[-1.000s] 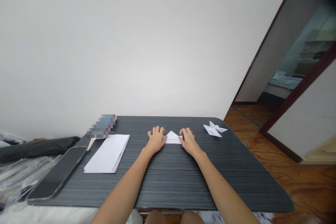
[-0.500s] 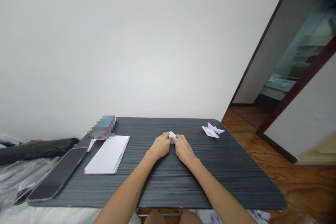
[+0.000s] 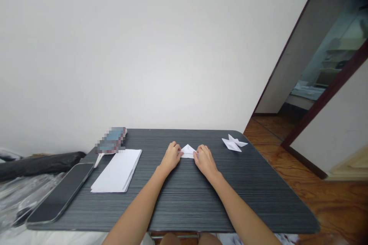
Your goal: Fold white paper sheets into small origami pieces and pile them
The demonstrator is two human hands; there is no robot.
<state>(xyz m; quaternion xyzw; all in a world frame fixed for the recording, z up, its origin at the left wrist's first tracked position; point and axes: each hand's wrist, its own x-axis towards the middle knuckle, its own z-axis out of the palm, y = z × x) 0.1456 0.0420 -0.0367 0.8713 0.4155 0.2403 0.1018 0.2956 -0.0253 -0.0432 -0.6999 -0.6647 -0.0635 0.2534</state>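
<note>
A small folded white paper (image 3: pixel 188 151) with a pointed top lies on the dark striped table (image 3: pixel 184 199), near its far middle. My left hand (image 3: pixel 171 157) pinches its left corner with curled fingers. My right hand (image 3: pixel 204 157) pinches its right corner the same way. Both forearms reach in from the bottom edge. The lower edge of the paper is partly hidden by my fingers.
A finished white paper boat (image 3: pixel 233 142) sits at the far right of the table. A stack of white sheets (image 3: pixel 117 170) lies at the left, with a dark phone (image 3: pixel 60 193) beside it and a blurred object (image 3: pixel 110 140) behind. A doorway (image 3: pixel 319 84) opens at right.
Half a second ago my hands were pushed together over the paper. They have since moved apart, and the paper again shows as a flat pointed shape between them.
</note>
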